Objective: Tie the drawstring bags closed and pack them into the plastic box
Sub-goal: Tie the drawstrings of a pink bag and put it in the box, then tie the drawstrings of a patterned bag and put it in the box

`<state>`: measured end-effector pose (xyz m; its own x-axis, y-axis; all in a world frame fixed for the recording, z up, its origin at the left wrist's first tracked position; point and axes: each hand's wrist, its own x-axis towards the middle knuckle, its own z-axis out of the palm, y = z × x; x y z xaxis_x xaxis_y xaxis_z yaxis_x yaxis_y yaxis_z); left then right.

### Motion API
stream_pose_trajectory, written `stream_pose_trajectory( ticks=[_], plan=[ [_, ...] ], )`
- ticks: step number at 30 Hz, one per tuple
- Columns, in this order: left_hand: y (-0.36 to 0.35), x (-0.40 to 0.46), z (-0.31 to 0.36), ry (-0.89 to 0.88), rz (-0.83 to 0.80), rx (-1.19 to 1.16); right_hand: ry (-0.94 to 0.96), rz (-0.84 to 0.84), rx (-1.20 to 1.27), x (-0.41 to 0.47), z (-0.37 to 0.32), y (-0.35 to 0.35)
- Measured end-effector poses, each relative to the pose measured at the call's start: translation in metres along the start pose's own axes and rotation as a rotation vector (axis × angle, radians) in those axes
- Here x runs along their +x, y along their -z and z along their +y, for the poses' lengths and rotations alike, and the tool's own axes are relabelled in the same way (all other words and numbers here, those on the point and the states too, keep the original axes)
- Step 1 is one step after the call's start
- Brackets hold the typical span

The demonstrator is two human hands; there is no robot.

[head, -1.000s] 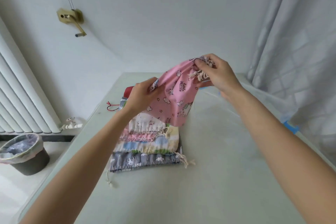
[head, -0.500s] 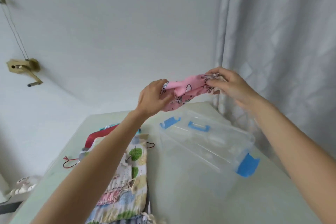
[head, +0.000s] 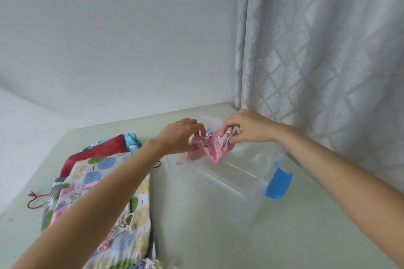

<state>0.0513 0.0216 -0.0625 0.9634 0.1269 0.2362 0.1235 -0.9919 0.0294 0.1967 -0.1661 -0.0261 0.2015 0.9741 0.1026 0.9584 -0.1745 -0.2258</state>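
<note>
Both pinching pink unicorn drawstring bag (head: 211, 146): left hand (head: 178, 136) bottom end, right hand (head: 244, 126) knotted neck, over clear plastic box (head: 231, 183). Risk: snagging rim, draping outside.

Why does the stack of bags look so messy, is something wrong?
Nothing looks wrong. The stack of bags just lies fanned out unevenly, a red cord trailing onto the table. Both hands hold the pink bag over the plastic box.
</note>
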Motion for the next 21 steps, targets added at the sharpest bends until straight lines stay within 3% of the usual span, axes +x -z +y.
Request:
stream_pose_trajectory(
  ticks=[3,5,7,11,13,15,17,21],
  plan=[
    [0.007,-0.007,0.005,0.050,-0.090,-0.156,0.028,-0.226,-0.236,0.004,-0.002,-0.016],
    [0.012,-0.012,0.009,0.039,-0.027,-0.124,0.021,-0.244,-0.155,0.003,-0.005,-0.015],
    [0.014,-0.020,0.015,0.015,0.116,-0.033,-0.006,-0.120,-0.016,-0.001,-0.011,-0.007],
    [0.013,-0.053,0.024,-0.109,0.571,0.066,-0.031,0.306,0.057,-0.021,-0.047,0.002],
    [0.014,-0.081,0.023,-0.047,0.673,0.055,0.019,0.524,0.164,-0.034,-0.082,-0.008],
    [0.013,-0.115,0.021,0.080,0.648,-0.021,0.059,0.632,0.198,-0.042,-0.118,-0.032],
    [0.005,-0.156,0.014,0.250,0.507,-0.111,0.093,0.583,0.167,-0.041,-0.151,-0.065],
    [-0.016,-0.242,0.004,0.473,0.122,-0.189,0.192,0.158,0.118,-0.029,-0.192,-0.130]
  ],
)
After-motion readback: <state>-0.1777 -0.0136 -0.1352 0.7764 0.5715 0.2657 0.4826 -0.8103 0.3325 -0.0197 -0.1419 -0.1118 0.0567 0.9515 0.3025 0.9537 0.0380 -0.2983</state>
